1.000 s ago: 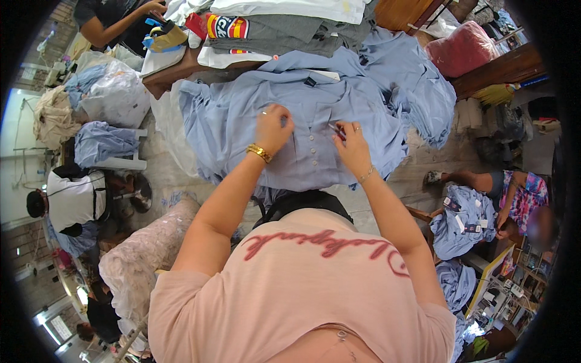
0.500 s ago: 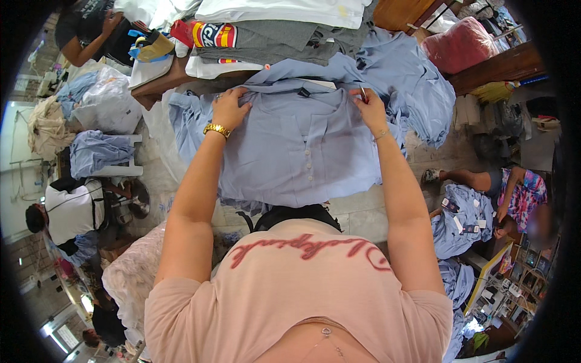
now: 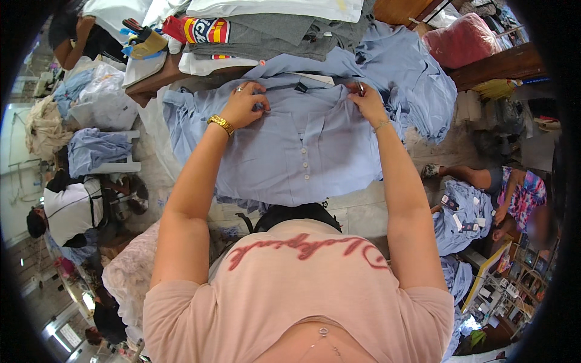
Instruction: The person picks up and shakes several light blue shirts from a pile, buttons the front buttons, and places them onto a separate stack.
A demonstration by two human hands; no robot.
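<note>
A light blue buttoned shirt (image 3: 266, 157) lies spread out in front of me, its neckline away from me and several pale buttons down the front placket. At the left of the neckline, my left hand (image 3: 243, 104) has its fingers curled onto the cloth. My right hand (image 3: 368, 104) is closed at the shirt's right shoulder. It also holds a small tool (image 3: 361, 89) with a dark, shiny end, mostly hidden by the fingers. Between the hands, a dark label (image 3: 301, 88) shows inside the collar, with a pale strip (image 3: 315, 78) just behind it.
Folded grey garments (image 3: 272, 45) and white ones are stacked beyond the shirt. More blue cloth (image 3: 417, 78) is heaped at right. A small holder with tools (image 3: 145, 43) stands at the far left on a wooden edge (image 3: 148, 89). Other people sit at both sides among piles of clothes.
My left hand has moved right, toward the neckline, and its fingers are more curled. My right hand has shifted slightly left, still closed. The shirt has barely moved.
</note>
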